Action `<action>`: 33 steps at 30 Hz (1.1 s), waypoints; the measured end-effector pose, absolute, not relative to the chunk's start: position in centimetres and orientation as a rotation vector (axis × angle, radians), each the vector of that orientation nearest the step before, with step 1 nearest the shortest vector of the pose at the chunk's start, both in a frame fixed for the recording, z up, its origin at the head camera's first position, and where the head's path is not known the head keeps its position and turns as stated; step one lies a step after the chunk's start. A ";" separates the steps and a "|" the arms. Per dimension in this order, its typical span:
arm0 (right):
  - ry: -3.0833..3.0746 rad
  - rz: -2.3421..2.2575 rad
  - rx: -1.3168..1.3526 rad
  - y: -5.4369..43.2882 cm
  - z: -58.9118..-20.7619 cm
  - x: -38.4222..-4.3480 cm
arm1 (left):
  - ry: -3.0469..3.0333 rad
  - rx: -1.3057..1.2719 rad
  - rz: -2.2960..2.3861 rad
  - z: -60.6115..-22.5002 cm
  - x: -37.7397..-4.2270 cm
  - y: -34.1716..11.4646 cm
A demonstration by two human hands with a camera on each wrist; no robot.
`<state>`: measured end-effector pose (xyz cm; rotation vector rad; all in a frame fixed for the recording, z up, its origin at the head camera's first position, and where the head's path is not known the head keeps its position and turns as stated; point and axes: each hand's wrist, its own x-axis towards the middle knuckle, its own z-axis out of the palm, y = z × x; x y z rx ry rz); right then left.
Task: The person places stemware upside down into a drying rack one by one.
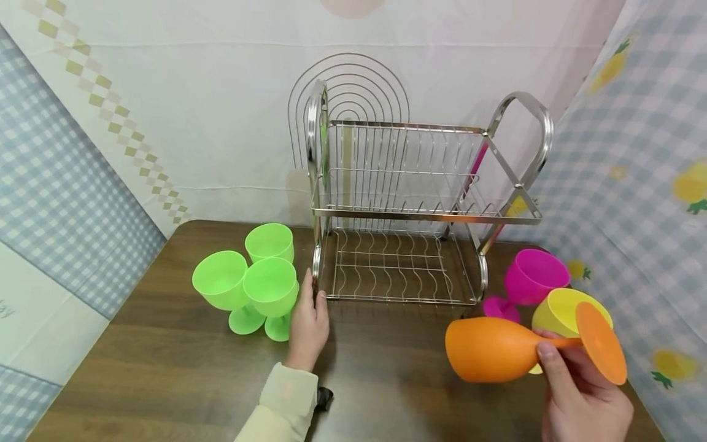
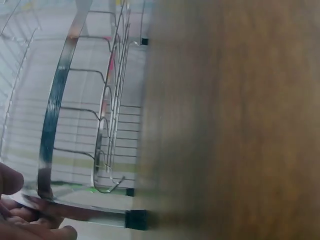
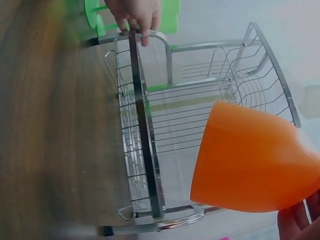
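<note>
In the head view my right hand [image 1: 585, 393] pinches an orange plastic goblet [image 1: 491, 350] by its stem. The goblet lies sideways in the air, its bowl to the left and its foot to the right. My left hand [image 1: 309, 328] holds the lower left front of a two-tier metal dish rack [image 1: 400, 301]; the left wrist view has thumb and fingers on either side of the frame [image 2: 85, 211]. The right wrist view shows the orange bowl [image 3: 255, 160] in front of the rack, apart from its lower tier.
Several green goblets [image 1: 221, 279] stand upright left of the rack, close to my left hand. Right of the rack stand a magenta goblet [image 1: 536, 276] and a yellow goblet [image 1: 569, 310], the latter partly hidden by the orange one. Patterned cloth [image 1: 635, 233] hangs along the right side.
</note>
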<state>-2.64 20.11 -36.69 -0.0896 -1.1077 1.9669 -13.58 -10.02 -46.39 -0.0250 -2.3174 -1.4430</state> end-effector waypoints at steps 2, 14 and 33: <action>-1.161 1.918 -0.032 20.1 -36.4 -2.8 | -2.316 0.000 -1.459 -46.7 -13.8 -10.3; -1.265 1.895 0.219 20.6 -35.3 -3.1 | -2.354 0.072 -1.461 -46.6 -14.2 -10.8; -1.566 1.746 0.305 21.6 -33.3 -3.4 | -2.381 0.078 -1.506 -46.5 -14.2 -11.1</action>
